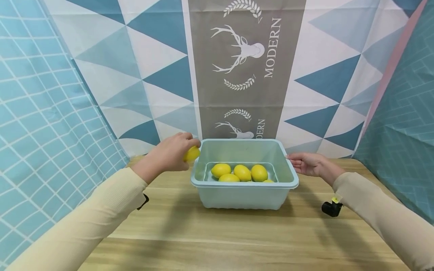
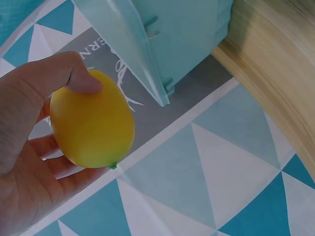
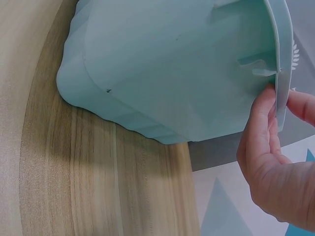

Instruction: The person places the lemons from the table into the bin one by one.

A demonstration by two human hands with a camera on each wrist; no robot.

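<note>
A yellow lemon (image 2: 93,123) with a green tip is held in my left hand (image 1: 174,152), thumb on one side and fingers on the other. In the head view that hand is just left of the bin's rim. The pale blue-green plastic bin (image 1: 242,196) stands on the table with several lemons (image 1: 242,173) lying in its bottom. At the bin's right side, my right hand (image 1: 310,164) pinches the rim. The right wrist view shows the thumb above the rim and the fingers (image 3: 261,118) underneath it.
The wooden table (image 1: 217,237) runs under the bin, its back edge near a patterned cloth (image 1: 169,67) hanging behind. Blue tiled sheeting (image 1: 40,113) hangs at the left, and a teal sheet (image 1: 403,124) at the right. A small black device (image 1: 331,208) is by the right wrist.
</note>
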